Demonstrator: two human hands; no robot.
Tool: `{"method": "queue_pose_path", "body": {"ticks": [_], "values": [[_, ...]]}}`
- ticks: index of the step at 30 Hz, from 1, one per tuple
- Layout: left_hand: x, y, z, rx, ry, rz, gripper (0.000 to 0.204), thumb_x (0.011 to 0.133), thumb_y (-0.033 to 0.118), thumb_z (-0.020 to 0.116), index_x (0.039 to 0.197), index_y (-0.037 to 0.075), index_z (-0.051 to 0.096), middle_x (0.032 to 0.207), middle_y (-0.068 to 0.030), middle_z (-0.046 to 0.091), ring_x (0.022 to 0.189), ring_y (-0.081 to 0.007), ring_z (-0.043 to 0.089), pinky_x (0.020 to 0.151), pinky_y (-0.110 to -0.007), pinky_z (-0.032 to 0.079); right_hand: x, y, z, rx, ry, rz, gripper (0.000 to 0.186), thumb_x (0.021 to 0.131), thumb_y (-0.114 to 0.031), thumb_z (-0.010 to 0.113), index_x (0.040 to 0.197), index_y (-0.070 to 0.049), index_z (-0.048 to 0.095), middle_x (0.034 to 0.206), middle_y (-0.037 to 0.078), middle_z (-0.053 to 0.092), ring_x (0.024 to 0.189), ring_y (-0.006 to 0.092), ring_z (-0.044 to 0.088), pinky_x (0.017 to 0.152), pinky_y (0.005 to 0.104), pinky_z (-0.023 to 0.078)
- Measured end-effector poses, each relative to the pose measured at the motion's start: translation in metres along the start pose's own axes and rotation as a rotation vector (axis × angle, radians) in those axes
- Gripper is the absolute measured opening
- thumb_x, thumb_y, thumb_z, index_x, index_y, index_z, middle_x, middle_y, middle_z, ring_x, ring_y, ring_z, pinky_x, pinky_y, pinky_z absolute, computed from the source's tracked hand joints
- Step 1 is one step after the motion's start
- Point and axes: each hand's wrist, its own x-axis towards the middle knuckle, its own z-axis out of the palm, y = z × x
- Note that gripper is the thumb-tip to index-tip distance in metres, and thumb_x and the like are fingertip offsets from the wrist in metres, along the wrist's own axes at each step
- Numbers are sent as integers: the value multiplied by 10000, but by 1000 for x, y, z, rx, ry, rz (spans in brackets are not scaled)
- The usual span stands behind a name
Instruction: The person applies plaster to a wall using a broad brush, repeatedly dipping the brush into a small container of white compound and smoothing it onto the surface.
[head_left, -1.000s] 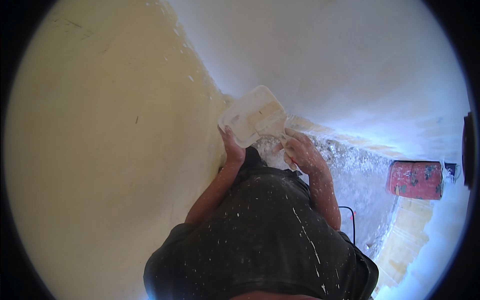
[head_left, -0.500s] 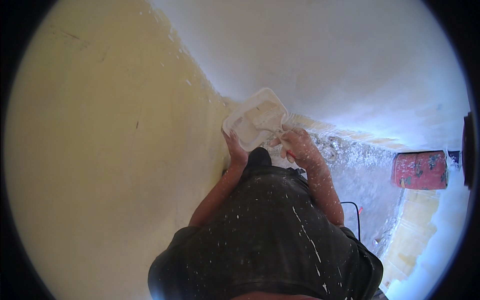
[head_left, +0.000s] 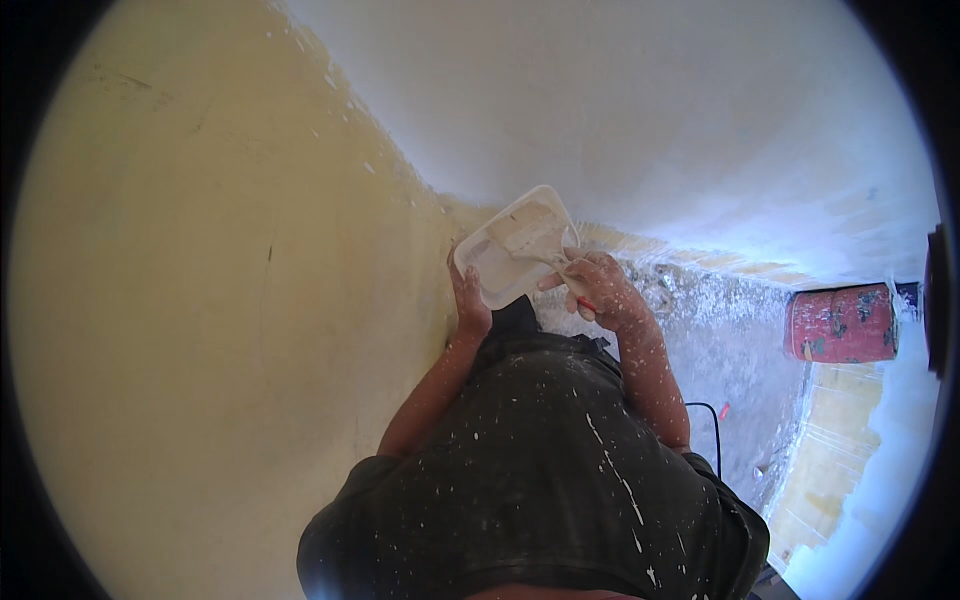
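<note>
My left hand point(head_left: 470, 298) is wrapped round the near left side of a white plastic tub point(head_left: 490, 285), rectangular with rounded corners, tilted in front of my body. Pale paint coats part of its inside. In my right hand point(head_left: 606, 292) is a paintbrush point(head_left: 541, 258), its pale handle showing red at the end. The wide brush head lies inside the tub, toward its far side, smeared with paint. My fingers close on the handle at the tub's right edge. White specks of paint dot my right forearm.
A yellow wall point(head_left: 200, 330) stands close on my left. Ahead is a white-painted wall point(head_left: 650, 120) with a yellow strip at its foot. A dented red drum point(head_left: 842, 323) stands at the right. The paint-spattered floor point(head_left: 720, 340) has a black cable point(head_left: 718, 440) on it.
The brush head has shifted toward the tub's far side. The tub has moved slightly right and nearer, and more of its bare white bottom shows. Both hands keep their hold.
</note>
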Motion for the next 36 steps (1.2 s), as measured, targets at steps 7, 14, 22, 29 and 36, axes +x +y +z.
{"method": "queue_pose_path", "body": {"ticks": [7,14,22,29,36], "values": [[5,2,-8,46,-2,-53,504,993,276,358,1432,89,195,1388,-173,348,1292,-309,382,1076,-449,338,14,-54,1,260,-43,684,415,919,-193,481,1263,37,507,793,69,647,427,63,456,364,219,356],[7,-2,-7,-71,79,-60,468,992,266,367,1405,87,237,1368,-161,385,1281,-302,400,1070,-439,347,-2,-51,2,40,-34,558,451,942,-216,512,1328,14,469,734,46,602,432,50,426,373,217,326],[4,4,-8,-338,264,-202,442,994,312,389,1362,96,277,1322,-144,454,1251,-282,438,1039,-437,392,-31,0,15,301,126,428,480,963,-302,480,1362,-37,440,742,38,529,441,57,370,384,208,298],[-5,10,-20,-332,303,-217,458,990,335,391,1378,129,264,1333,-158,451,1265,-303,428,1038,-467,392,43,-39,17,573,516,335,462,974,-232,408,1391,-33,400,843,53,531,549,87,453,462,202,364],[-14,17,-30,-328,305,-159,461,991,328,383,1393,146,251,1347,-150,440,1278,-307,414,1049,-474,374,116,-43,-9,-567,848,-152,539,907,-76,491,1428,-48,357,979,175,585,818,295,573,739,379,483]]}}
